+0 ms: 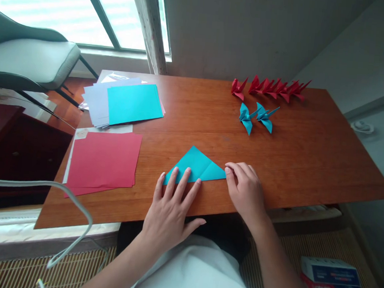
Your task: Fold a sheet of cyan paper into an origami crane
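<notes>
Right hand (245, 187) pinches one corner of a blue triangle (201, 161), left hand (169, 213) lies spread wide across it, left of that pinch, blue cranes (246, 118) beyond

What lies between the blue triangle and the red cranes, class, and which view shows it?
Two blue cranes stand there on the table, between the blue triangle and the red cranes. The head view shows it.
</notes>
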Tool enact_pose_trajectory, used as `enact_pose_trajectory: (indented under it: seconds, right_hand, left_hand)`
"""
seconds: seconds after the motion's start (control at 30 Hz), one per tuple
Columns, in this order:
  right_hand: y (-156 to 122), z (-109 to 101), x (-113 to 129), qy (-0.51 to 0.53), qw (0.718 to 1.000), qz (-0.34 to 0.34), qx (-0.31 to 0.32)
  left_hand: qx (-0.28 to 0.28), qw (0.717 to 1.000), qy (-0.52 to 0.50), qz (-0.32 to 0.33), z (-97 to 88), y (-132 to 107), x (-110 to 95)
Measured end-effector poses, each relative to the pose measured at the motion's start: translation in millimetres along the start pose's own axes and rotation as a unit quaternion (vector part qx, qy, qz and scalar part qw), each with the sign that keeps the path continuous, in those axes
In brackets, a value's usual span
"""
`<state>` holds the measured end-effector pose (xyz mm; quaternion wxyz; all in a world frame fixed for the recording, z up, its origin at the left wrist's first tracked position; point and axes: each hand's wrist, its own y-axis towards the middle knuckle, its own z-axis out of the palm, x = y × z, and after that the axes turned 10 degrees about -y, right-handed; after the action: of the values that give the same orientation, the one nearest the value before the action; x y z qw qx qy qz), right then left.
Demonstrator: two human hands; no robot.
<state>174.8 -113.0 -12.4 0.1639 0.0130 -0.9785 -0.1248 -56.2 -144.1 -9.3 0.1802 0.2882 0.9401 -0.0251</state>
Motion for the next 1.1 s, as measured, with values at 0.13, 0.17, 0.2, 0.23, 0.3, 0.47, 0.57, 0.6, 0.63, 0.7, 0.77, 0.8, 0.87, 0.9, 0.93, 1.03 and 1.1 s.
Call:
enact_pose_trajectory:
  seconds: [0.13,0.17,0.2,0.23,0.3,0.47,0.57,0.6,0.63,0.7,0.77,0.8,0.87,0.9,0.93,1.03,1.1]
  right_hand:
    - [2.7,-4.6,4.3,0.052,0.997,0.031,0.047]
    - [3.1,-5.0,5.4,0.067,0.996,0.036,0.056]
    - [3.3,-5.2,6.3,0.081,0.994,0.039,0.061]
    - [3.3,-5.3,7.2,0.098,0.992,0.038,0.064]
    - [2.8,-5.5,8.1,0.128,0.989,0.034,0.064]
    - [0.3,-8.5,5.0,0.214,0.965,0.084,0.126]
    - [-1.9,-9.8,-0.9,0.307,0.923,0.157,0.17]
    - [-2.7,-10.1,-3.5,0.324,0.915,0.174,0.166]
    - [-3.6,-10.3,-6.2,0.328,0.913,0.183,0.157]
    - [-5.2,-11.1,-11.8,0.314,0.921,0.18,0.141]
    - [-6.2,-12.5,-17.1,0.303,0.928,0.167,0.14]
    - [-6.3,-13.4,-19.6,0.305,0.927,0.164,0.144]
    - [-6.0,-15.4,-24.2,0.326,0.916,0.166,0.164]
    - [-5.5,-16.3,-26.3,0.34,0.908,0.169,0.177]
    - [-4.9,-17.2,-28.1,0.353,0.9,0.171,0.187]
    - [-2.7,-19.0,-32.7,0.386,0.882,0.176,0.206]
    - [-1.5,-19.4,-35.7,0.4,0.873,0.18,0.213]
  left_hand:
    - [0.001,1.0,0.003,0.007,0.5,-0.4,1.0]
    - [0.001,1.0,0.002,0.006,0.8,-0.4,0.9]
    - [0.0,1.0,0.001,0.004,1.0,-0.3,0.7]
    - [-0.001,1.0,-0.001,0.001,1.2,-0.1,0.5]
    - [-0.005,1.0,-0.003,-0.003,1.4,0.3,0.0]
    - [0.002,1.0,0.0,-0.003,0.8,0.9,-0.2]
    - [0.001,1.0,-0.003,-0.009,0.7,0.5,-0.3]
    - [0.001,1.0,-0.004,-0.008,0.8,0.3,-0.3]
    - [0.0,1.0,-0.004,-0.005,0.9,0.0,-0.3]
    - [0.003,1.0,-0.004,0.0,1.0,-0.2,0.0]
    - [0.007,1.0,-0.005,0.002,1.1,-0.1,0.5]
    - [0.009,1.0,-0.005,0.003,1.0,0.1,0.7]
    - [0.011,1.0,-0.006,0.004,0.7,0.6,0.9]
    - [0.011,1.0,-0.006,0.004,0.5,0.8,0.8]
    - [0.011,1.0,-0.005,0.004,0.3,0.9,0.7]
    - [0.008,1.0,-0.001,0.007,-0.3,0.6,0.4]
    - [0.004,1.0,0.002,0.01,-0.4,0.1,0.4]
